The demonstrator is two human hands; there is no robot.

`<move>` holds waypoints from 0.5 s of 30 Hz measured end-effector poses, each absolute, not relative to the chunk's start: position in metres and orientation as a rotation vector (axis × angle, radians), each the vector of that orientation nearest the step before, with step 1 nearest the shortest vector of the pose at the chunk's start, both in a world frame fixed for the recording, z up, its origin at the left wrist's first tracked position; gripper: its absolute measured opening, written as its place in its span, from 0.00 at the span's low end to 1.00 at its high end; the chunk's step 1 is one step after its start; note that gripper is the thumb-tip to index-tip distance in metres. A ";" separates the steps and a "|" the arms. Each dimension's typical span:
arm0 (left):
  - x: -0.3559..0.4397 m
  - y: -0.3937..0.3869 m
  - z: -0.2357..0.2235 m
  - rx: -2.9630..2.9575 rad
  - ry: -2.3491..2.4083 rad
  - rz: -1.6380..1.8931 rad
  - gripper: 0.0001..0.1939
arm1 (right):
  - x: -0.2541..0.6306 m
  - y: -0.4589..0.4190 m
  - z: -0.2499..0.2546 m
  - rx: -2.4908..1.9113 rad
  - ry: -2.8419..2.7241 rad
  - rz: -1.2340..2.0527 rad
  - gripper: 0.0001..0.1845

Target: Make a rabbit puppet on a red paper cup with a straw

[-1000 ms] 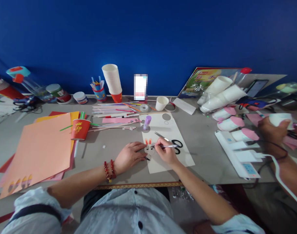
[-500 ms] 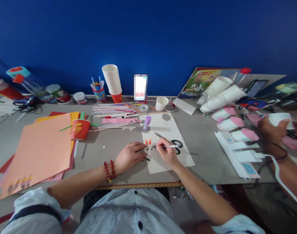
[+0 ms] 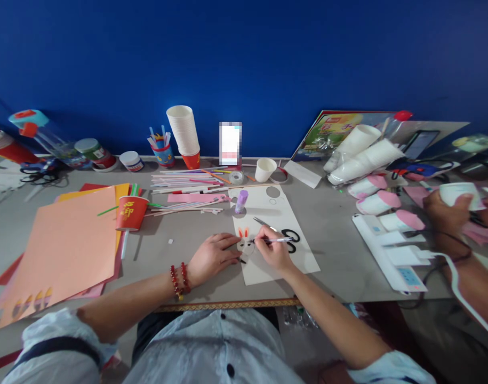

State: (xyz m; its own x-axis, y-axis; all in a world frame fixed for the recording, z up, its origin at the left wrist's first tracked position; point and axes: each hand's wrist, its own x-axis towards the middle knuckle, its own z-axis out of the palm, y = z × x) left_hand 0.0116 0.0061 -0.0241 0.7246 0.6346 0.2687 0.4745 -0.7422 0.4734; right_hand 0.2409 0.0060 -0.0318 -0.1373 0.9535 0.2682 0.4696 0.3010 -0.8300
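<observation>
My right hand point(image 3: 272, 248) is closed round a pen point(image 3: 281, 240), its tip at a small white paper rabbit face point(image 3: 247, 246) with orange inner ears and dark eyes. My left hand point(image 3: 215, 255) lies with fingers stretched out and apart, the tips touching the rabbit's left edge. Under the rabbit is a white sheet of paper point(image 3: 284, 266) with round holes cut in it. Black-handled scissors point(image 3: 290, 240) rest on that sheet, partly behind my right hand. A purple glue stick point(image 3: 241, 201) stands farther up the sheet. Near my left fingertips lies a small dark pen-like piece point(image 3: 242, 261).
Coloured paper sheets point(image 3: 68, 234) and a red paper cup point(image 3: 132, 213) are at left. Straws point(image 3: 188, 178), stacked cups point(image 3: 183, 130) and a white cup point(image 3: 265, 170) stand along the back. At right are a power strip point(image 3: 388, 253) and another person's hand point(image 3: 447, 213) holding a cup.
My right hand and the pen have shifted very slightly over the rabbit face. My left hand stays in place. The other person's cup has tilted a little.
</observation>
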 end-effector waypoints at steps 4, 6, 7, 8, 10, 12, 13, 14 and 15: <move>0.011 0.006 -0.024 2.563 0.853 0.582 0.13 | 0.241 0.006 -0.032 -1.286 -1.750 0.722 0.10; 0.011 0.007 -0.023 2.562 0.856 0.575 0.13 | 0.241 0.007 -0.032 -1.292 -1.747 0.714 0.10; 0.011 0.007 -0.023 2.561 0.857 0.575 0.13 | 0.241 0.007 -0.032 -1.295 -1.741 0.712 0.10; 0.011 0.007 -0.023 2.561 0.856 0.575 0.13 | 0.241 0.007 -0.032 -1.297 -1.736 0.714 0.10; 0.011 0.007 -0.023 2.561 0.854 0.572 0.13 | 0.241 0.007 -0.033 -1.299 -1.725 0.723 0.11; 0.011 0.007 -0.023 2.561 0.857 0.565 0.13 | 0.241 0.006 -0.033 -1.294 -1.720 0.726 0.11; 0.011 0.007 -0.023 2.562 0.859 0.562 0.13 | 0.241 0.006 -0.033 -1.293 -1.720 0.724 0.11; 0.012 0.007 -0.023 2.564 0.860 0.562 0.13 | 0.241 0.006 -0.033 -1.293 -1.719 0.721 0.11; 0.012 0.006 -0.023 2.568 0.860 0.564 0.13 | 0.241 0.005 -0.032 -1.293 -1.714 0.714 0.11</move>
State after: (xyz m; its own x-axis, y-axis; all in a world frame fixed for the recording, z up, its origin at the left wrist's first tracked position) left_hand 0.0116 0.0065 -0.0231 0.7332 0.6319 0.2513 0.4823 -0.7437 0.4629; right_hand 0.2407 0.0054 -0.0323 -0.1030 0.9522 0.2877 0.4662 0.3017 -0.8316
